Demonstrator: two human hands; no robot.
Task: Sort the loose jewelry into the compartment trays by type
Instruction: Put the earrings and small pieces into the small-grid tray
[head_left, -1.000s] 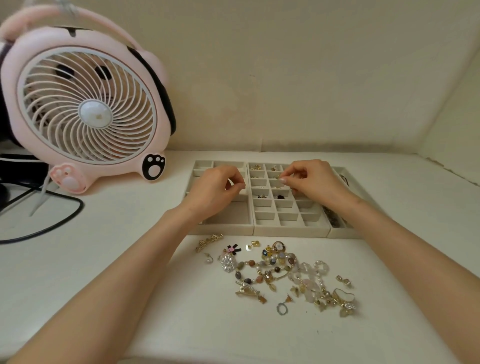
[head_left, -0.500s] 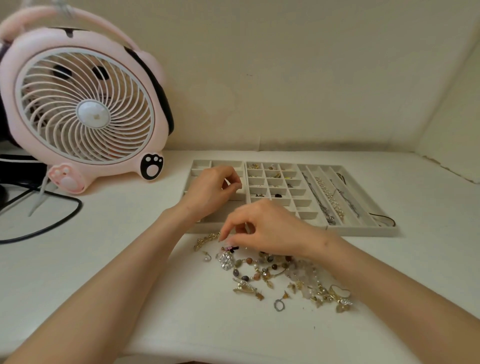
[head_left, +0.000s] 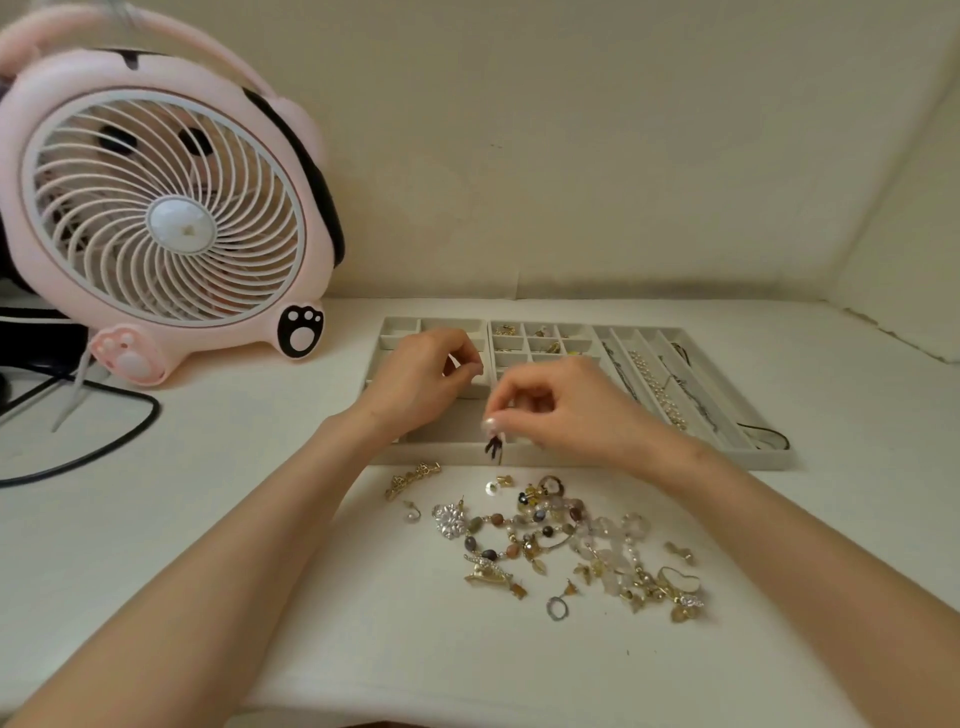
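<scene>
1. Fingers (head_left: 519, 389) of the right hand (head_left: 571, 410) pinch a small dark charm (head_left: 493, 448). It dangles just above the near rim of the trays, about where the left tray (head_left: 421, 321) meets the middle tray (head_left: 540, 323).
2. Left hand (head_left: 421, 382) hovers over the left tray, fingers curled and thumb meeting forefinger; whether anything sits between them I cannot tell.
3. Middle tray is a grid of small cells, and several far ones hold little gold pieces (head_left: 505, 330).
4. Right tray (head_left: 753, 460) has long slots with chains (head_left: 657, 387) laid along them, and a dark cord (head_left: 769, 441) spills over its near right corner.
5. Loose jewelry (head_left: 561, 535) lies heaped on the white bench (head_left: 208, 519) just in front of the trays, between the two forearms. It is beads and gold bits, with a silver ring (head_left: 557, 608) at the near edge.
6. Pink fan (head_left: 166, 208) stands at the back left, apart from the trays, with a black cable (head_left: 119, 441) looping beside it.
</scene>
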